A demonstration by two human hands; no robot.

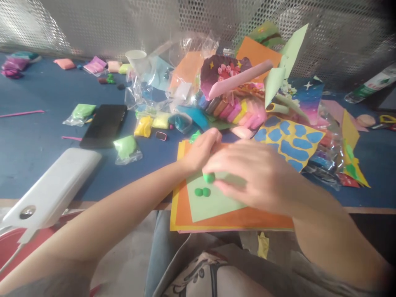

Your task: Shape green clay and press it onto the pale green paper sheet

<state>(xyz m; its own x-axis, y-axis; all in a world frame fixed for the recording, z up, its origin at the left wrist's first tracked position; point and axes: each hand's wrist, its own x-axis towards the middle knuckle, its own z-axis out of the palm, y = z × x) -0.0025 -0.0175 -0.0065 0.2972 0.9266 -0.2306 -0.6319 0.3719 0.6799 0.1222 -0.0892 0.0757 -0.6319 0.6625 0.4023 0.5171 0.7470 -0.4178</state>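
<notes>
My right hand (250,173), slightly blurred, pinches a small green clay ball (209,177) between thumb and fingertip, just over a light green sheet (198,210). Two flattened green clay balls (202,192) sit side by side on that sheet. Under it lie orange paper (182,216) and a yellow sheet (174,218). My left hand (202,150) is closed at the sheet's upper edge; my right hand partly covers its fingers, so what it holds, if anything, is hidden. A bit of bright green material (194,136) shows just beyond my left hand.
Clay packets, including a yellow one (143,126) and a light green one (126,147), lie left near a black phone-like slab (105,123) and a white power bank (58,181). Paper crafts, colored clay sticks (238,111) and a blue-patterned yellow sheet (289,140) crowd the back right.
</notes>
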